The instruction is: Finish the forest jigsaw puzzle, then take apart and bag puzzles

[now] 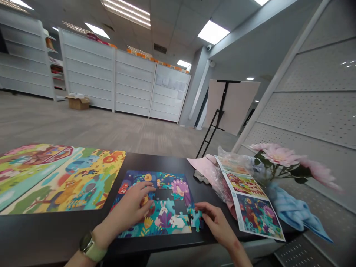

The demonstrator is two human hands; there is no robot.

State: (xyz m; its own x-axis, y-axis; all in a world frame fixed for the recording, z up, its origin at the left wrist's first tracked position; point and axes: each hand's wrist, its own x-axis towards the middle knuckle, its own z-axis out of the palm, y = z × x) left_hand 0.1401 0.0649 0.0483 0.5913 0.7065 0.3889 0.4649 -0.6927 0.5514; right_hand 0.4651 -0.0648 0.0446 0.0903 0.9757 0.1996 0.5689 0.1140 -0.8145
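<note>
Jigsaw piece (196, 219) pinched between the fingers of your right hand (214, 222) at five o'clock, right at the puzzle's edge! Left hand (128, 209) spread, fingers on the puzzle (178, 222) at seven o'clock, just beside two open gaps (162, 194). Printed picture sheet (251, 198) at four, pink flowers (280, 155) at three, large jungle-scene board (58, 181) at eight.

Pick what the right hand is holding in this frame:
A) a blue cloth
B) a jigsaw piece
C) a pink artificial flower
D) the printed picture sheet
B. The right hand pinches a jigsaw piece between its fingers, at the right edge of the partly built puzzle.
</note>
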